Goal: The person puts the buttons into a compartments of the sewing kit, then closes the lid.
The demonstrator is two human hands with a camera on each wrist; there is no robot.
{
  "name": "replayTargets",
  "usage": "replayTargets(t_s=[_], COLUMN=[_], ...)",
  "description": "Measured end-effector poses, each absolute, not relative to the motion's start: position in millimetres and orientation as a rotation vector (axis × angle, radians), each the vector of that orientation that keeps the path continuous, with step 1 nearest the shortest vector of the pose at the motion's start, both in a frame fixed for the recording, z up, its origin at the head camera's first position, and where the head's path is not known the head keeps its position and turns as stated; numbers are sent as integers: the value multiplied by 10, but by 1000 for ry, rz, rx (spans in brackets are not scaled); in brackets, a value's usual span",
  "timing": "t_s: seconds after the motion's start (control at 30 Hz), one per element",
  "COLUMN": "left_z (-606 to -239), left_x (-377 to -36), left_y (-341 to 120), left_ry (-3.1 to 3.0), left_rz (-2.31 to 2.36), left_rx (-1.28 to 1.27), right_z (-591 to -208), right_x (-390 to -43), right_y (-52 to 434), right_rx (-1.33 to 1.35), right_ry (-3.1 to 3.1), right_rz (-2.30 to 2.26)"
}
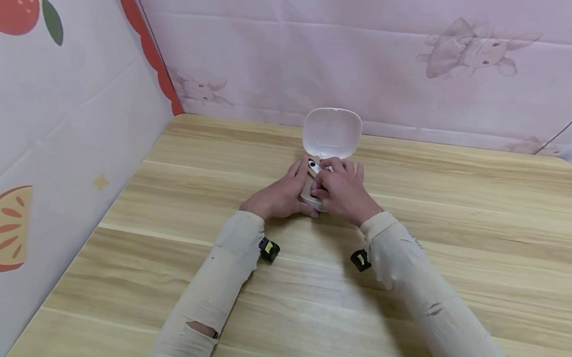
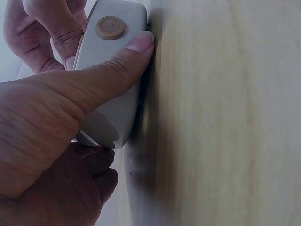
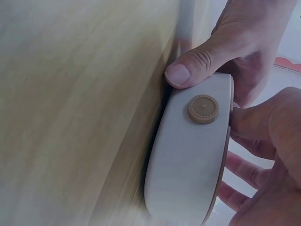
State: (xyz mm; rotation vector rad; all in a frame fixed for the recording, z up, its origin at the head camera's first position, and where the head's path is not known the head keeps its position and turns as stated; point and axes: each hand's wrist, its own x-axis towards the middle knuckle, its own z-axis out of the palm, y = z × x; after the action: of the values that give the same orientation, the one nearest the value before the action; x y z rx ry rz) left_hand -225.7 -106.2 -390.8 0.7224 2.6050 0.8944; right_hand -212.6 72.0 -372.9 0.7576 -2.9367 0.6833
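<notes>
A small white case stands on the table, its hinged lid (image 1: 332, 132) raised and its inside tan. On the case's front (image 3: 186, 162) sits a round brown button (image 3: 203, 108). My left hand (image 1: 282, 196) grips the case from the left, its thumb (image 2: 117, 66) pressed along the front and its fingers at the side. Over the open case, my right hand (image 1: 344, 191) has curled fingers and pinches a slim white piece with a black dot (image 1: 313, 165). That piece is mostly covered by the fingers, so its kind is unclear.
The case rests on a wood-grain table (image 1: 462, 243), short of its back edge. Behind rises a pink cloth wall (image 1: 325, 64) with rabbit prints; a white wall (image 1: 77, 145) with fruit prints closes off the left. Black wrist cameras (image 1: 269, 250) are worn at both cuffs.
</notes>
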Motion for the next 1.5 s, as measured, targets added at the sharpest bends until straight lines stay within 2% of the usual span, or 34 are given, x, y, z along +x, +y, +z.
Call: replayTargets(t_s=[0.57, 1.1, 1.5], left_z=[-3934, -3965, -3848], left_x=[-2273, -2293, -2377], left_y=[-1068, -1112, -1288], left_ry=[2599, 2604, 2532], left_rz=[902, 969, 1176], left_rx=[723, 738, 865], right_z=[-3761, -3747, -3694], right_x=[-2133, -2192, -2282], right_y=[739, 861, 1136], right_rx=[766, 901, 450], right_ry=[-2914, -2670, -2723], right_rz=[674, 848, 1216])
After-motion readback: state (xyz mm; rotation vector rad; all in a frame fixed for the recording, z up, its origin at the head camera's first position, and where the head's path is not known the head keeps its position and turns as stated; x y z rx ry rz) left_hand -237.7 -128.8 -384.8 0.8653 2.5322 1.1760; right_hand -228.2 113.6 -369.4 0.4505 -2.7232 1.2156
